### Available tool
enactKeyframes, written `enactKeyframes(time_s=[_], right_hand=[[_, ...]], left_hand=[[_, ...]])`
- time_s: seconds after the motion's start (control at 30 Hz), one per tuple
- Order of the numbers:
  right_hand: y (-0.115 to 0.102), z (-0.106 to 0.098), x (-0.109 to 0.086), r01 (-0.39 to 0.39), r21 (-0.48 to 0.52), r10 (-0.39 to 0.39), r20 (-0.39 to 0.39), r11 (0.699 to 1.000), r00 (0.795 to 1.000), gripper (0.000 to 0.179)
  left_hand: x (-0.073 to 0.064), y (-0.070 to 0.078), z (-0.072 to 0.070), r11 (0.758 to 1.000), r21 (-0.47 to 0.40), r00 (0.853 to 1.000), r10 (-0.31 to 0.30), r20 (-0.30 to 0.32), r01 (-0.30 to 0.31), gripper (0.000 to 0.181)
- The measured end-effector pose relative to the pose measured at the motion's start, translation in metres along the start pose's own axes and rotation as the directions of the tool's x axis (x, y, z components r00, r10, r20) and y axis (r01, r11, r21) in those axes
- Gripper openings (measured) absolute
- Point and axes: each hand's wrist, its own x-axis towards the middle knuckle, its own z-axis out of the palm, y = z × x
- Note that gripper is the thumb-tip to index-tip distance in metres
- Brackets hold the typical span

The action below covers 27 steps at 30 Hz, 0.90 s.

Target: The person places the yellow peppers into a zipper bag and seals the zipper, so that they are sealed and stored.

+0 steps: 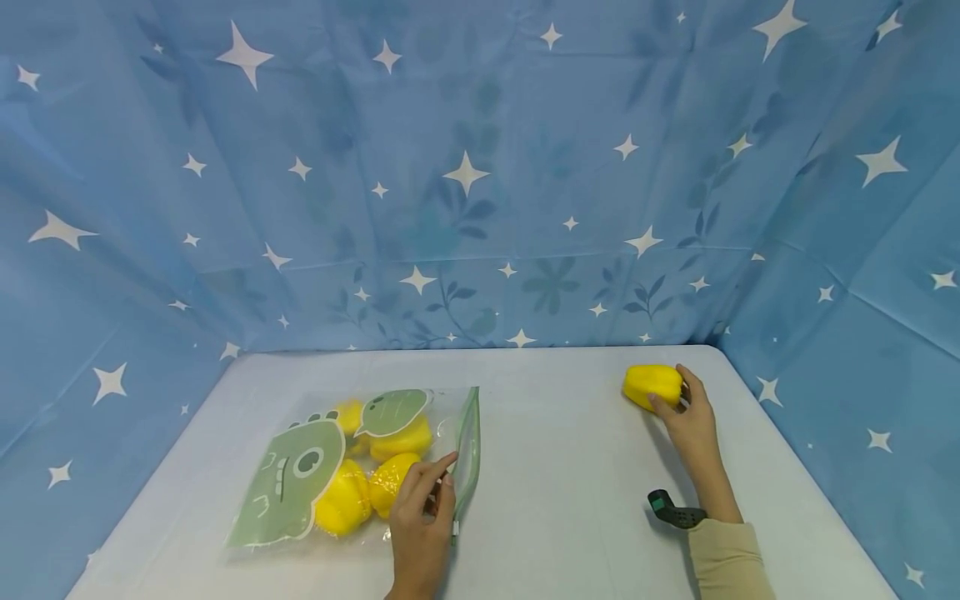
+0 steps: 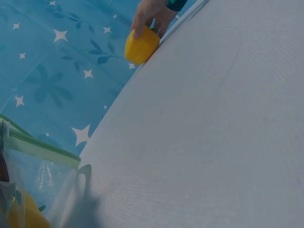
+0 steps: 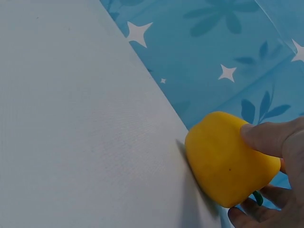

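Note:
A yellow bell pepper (image 1: 651,387) with a green stem is at the far right of the table, also seen in the right wrist view (image 3: 228,161). My right hand (image 1: 692,417) grips it, thumb on one side and fingers around the stem end. On the left lies a clear zip bag (image 1: 450,417) with a green dinosaur print and several yellow peppers (image 1: 342,500) inside. My left hand (image 1: 422,521) holds the bag by its open end, beside the green zip edge (image 1: 470,450). In the left wrist view, that hand is almost wholly out of frame.
A white table (image 1: 555,467) spreads between the bag and the right hand. Blue curtains (image 1: 480,208) with white stars hang behind it and at both sides. A black wrist camera (image 1: 675,510) sits on the right wrist.

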Motion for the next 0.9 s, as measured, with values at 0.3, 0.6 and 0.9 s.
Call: enactKeyframes(time_s=[0.3, 0.6, 0.9], right_hand=[[0.001, 0.000, 0.000, -0.022, 0.011, 0.022, -0.015, 1.000, 1.000, 0.081], [-0.004, -0.001, 0.000, 0.011, 0.019, -0.011, -0.016, 1.000, 1.000, 0.080], [-0.012, -0.001, -0.002, 0.063, 0.014, -0.063, 0.009, 0.998, 0.998, 0.079]], left_hand=[[-0.001, 0.001, -0.001, 0.998, 0.010, 0.998, -0.056, 0.034, 0.056, 0.041], [-0.001, 0.001, -0.001, 0.999, 0.005, 0.999, -0.034, 0.020, 0.034, 0.045], [0.000, 0.002, -0.001, 0.999, -0.002, 0.999, -0.045, 0.023, 0.045, 0.041]])
